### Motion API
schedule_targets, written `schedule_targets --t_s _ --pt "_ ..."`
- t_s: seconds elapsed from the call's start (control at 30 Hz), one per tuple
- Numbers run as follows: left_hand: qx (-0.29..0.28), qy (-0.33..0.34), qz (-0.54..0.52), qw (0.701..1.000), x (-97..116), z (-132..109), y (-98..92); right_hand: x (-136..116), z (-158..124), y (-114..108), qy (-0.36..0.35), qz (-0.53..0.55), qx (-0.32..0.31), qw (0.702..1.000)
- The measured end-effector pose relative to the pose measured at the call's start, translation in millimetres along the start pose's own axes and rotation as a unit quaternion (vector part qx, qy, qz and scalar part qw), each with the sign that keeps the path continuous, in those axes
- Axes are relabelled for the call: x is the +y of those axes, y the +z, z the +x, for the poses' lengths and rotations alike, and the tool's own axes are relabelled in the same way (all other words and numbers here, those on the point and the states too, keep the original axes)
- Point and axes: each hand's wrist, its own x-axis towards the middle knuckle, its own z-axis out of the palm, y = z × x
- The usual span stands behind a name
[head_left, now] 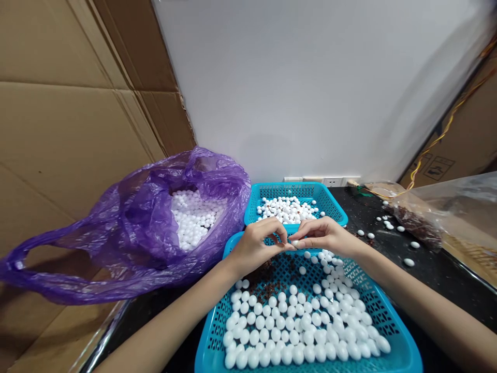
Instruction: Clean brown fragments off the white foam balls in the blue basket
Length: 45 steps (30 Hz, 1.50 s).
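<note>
Above the front blue-green plastic basket (404, 336), my two hands meet fingertip to fingertip. My right hand (326, 236) pinches a small white egg-shaped ball (295, 243) between thumb and fingers. My left hand (258, 243) is closed in a pinch right beside that ball; whatever its fingertips hold is too small to make out. Many white egg-shaped balls (298, 355) lie in the front basket, packed toward its near and right sides. Dark brown crumbly bits (267, 290) lie at its far left, partly below my left hand.
Behind stands a second blue-green basket (341, 210) with more white balls. A purple plastic bag (132, 217) full of white balls is at the left. Loose balls (409, 262) and a clear bag of brown bits (417, 223) lie on the black countertop (458, 280). Yellow wire (417, 166) hangs at right.
</note>
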Motion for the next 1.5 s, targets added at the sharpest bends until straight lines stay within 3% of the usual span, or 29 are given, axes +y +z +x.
schedule_targets --t_s 0.17,0.37,0.47,0.53,0.6,0.67,0.73,0.8,0.87,0.93,1.0,1.1,1.23,1.37,1.5 --pt "0.028 0.044 0.016 0.998 3.0 2.1 -1.5 -0.7 -0.6 2.9 0.011 0.047 0.016 0.999" --pt "0.004 0.059 0.034 0.998 1.5 0.8 -1.1 2.5 -0.2 1.0 0.009 0.073 0.034 0.997" --pt "0.041 0.064 0.028 0.997 2.4 -0.6 -0.7 4.9 0.4 -1.6 0.006 0.035 0.041 0.999" --pt "0.091 0.059 0.025 0.994 4.2 -1.2 -0.6 5.9 -0.7 -1.9 0.031 -0.003 -0.01 0.999" --pt "0.122 0.043 0.022 0.991 6.1 -1.3 -0.4 5.6 -3.1 -0.7 0.073 -0.053 -0.116 0.989" --pt "0.127 0.032 0.023 0.991 7.5 -1.3 -0.1 4.5 -5.9 1.4 0.111 -0.101 -0.224 0.963" --pt "0.124 0.029 0.027 0.992 8.2 -1.2 0.3 3.4 -7.1 3.1 0.125 -0.125 -0.26 0.949" --pt "0.123 0.031 0.029 0.992 8.4 -1.3 0.5 3.8 -5.9 2.7 0.087 -0.107 -0.183 0.973" --pt "0.126 0.031 0.031 0.991 8.0 -1.3 0.7 6.3 -2.4 -0.4 0.012 -0.068 -0.02 0.997" --pt "0.131 0.026 0.037 0.99 7.2 -1.3 0.9 10.5 1.7 -5.1 -0.042 -0.036 0.124 0.991" --pt "0.126 0.01 0.044 0.991 6.4 -1.0 1.2 14.7 4.5 -9.0 -0.037 -0.033 0.173 0.984" --pt "0.069 -0.041 0.047 0.996 5.3 -0.1 1.8 17.1 4.3 -9.2 -0.009 -0.058 0.152 0.987" --pt "-0.06 -0.087 0.067 0.992 4.0 0.0 1.6 12.0 -0.7 -1.3 0.019 -0.142 0.04 0.989" --pt "-0.178 -0.104 0.112 0.972 2.7 -2.0 0.3 4.0 -3.8 4.3 0.013 -0.291 -0.077 0.954" --pt "-0.242 -0.11 0.141 0.954 2.4 -3.2 -0.4 -0.3 -4.6 5.0 0.034 -0.363 -0.144 0.92"
